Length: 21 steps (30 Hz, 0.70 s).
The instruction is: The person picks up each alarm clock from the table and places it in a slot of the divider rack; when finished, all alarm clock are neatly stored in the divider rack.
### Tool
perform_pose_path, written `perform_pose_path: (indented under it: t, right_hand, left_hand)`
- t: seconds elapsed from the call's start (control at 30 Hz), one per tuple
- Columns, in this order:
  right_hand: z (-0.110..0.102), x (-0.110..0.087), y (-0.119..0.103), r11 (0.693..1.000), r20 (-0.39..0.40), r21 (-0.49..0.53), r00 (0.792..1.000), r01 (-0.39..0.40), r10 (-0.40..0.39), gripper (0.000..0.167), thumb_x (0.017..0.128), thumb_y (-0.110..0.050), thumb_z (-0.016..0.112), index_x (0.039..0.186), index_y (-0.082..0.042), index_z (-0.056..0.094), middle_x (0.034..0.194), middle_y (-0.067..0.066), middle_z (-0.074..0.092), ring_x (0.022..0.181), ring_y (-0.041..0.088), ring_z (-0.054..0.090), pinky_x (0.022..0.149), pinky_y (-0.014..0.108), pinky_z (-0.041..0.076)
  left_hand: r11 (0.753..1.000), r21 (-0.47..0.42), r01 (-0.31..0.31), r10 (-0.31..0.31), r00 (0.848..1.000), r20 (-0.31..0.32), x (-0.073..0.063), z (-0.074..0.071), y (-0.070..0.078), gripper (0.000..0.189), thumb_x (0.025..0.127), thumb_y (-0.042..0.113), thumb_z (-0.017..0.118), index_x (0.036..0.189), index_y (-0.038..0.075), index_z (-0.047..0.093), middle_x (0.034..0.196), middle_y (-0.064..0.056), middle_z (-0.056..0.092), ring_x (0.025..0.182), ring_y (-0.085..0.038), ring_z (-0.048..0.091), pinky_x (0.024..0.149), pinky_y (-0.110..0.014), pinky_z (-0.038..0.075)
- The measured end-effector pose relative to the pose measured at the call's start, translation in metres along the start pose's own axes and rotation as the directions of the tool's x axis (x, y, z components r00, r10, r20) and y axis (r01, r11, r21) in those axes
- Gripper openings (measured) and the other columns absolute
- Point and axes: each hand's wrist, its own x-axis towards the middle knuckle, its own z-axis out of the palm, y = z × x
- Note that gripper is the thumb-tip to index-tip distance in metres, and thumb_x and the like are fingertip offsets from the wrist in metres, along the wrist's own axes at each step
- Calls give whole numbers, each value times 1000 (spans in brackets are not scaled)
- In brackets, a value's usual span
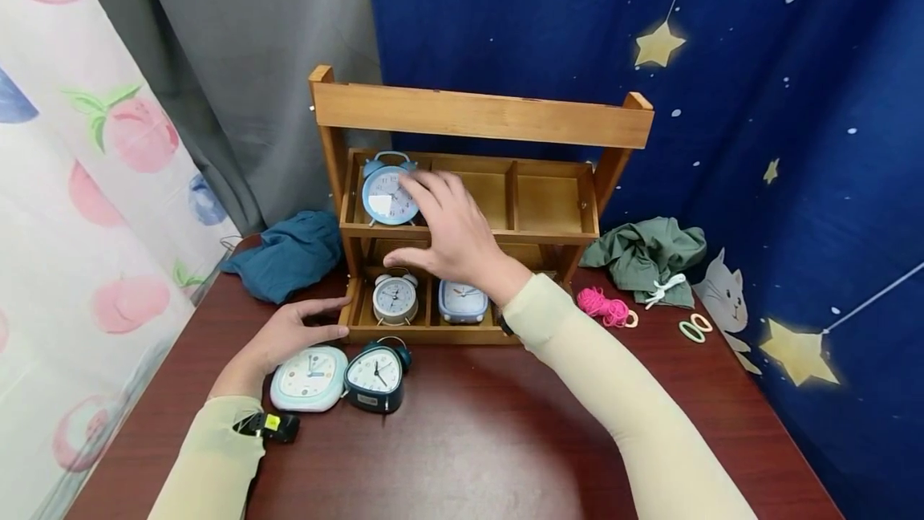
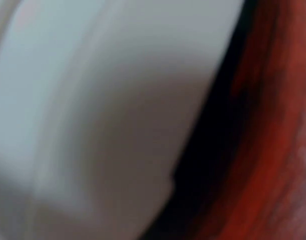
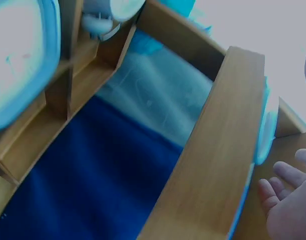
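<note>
A light-blue twin-bell alarm clock (image 1: 384, 192) stands in the left compartment of the upper tray of a wooden rack (image 1: 484, 112). Before it my right hand (image 1: 462, 231) reaches with fingers extended, fingertips overlapping its right edge; the right wrist view shows the fingers spread and holding nothing. On the lower level sit a white twin-bell clock (image 1: 395, 300) and a light-blue squarish clock (image 1: 464, 302). My left hand (image 1: 285, 335) has its straight fingertips at the rack's lower left corner. Below it, a white-and-mint clock (image 1: 309, 379) stands beside a dark green clock (image 1: 374, 379).
Blue cloth (image 1: 289, 255) lies left of the rack. Green cloth (image 1: 642, 255), pink yarn (image 1: 602, 307) and small rings (image 1: 691, 331) lie to the right on the dark red table (image 1: 476, 440). Curtains hang behind. A pale clock surface (image 2: 117, 125), blurred, fills the left wrist view.
</note>
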Motion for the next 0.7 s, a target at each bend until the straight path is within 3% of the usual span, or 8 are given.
perform_pose_path:
  t: [0.13, 0.27, 0.5, 0.7]
  right_hand:
    - [0, -35, -11, 995, -59, 69, 996, 71, -67, 111, 82, -65, 95, 162, -1, 53, 161, 22, 51, 149, 39, 43, 125, 51, 40]
    - [6, -65, -21, 988, -32, 145, 998, 60, -56, 112, 79, -61, 98, 162, -1, 52, 162, 23, 49, 150, 37, 43, 124, 50, 43]
    - [24, -109, -45, 973, 117, 226, 993, -42, 15, 115, 80, -65, 96, 166, -6, 48, 162, 15, 49, 146, 30, 48, 119, 48, 49]
    - [43, -130, -67, 956, 294, 250, 953, -150, 73, 108, 87, -69, 88, 167, -9, 47, 157, 8, 53, 141, 23, 51, 118, 41, 49]
  left_hand:
    - [1000, -11, -5, 5, 1000, -2, 0, 0, 0, 71, 97, 55, 85, 159, 26, 65, 165, -10, 57, 155, -39, 46, 122, -68, 40]
    - [1000, -12, 0, 0, 1000, -3, 0, 0, 0, 72, 96, 56, 85, 159, 26, 65, 165, -10, 57, 155, -39, 46, 123, -68, 38]
    - [1000, 3, 5, -5, 1000, -2, 1, 0, 2, 73, 96, 57, 85, 159, 27, 65, 166, -11, 56, 156, -40, 44, 123, -70, 37]
    - [1000, 12, 17, -17, 1000, 2, 0, -1, 1, 74, 96, 60, 85, 160, 28, 64, 167, -11, 56, 156, -41, 43, 123, -72, 36]
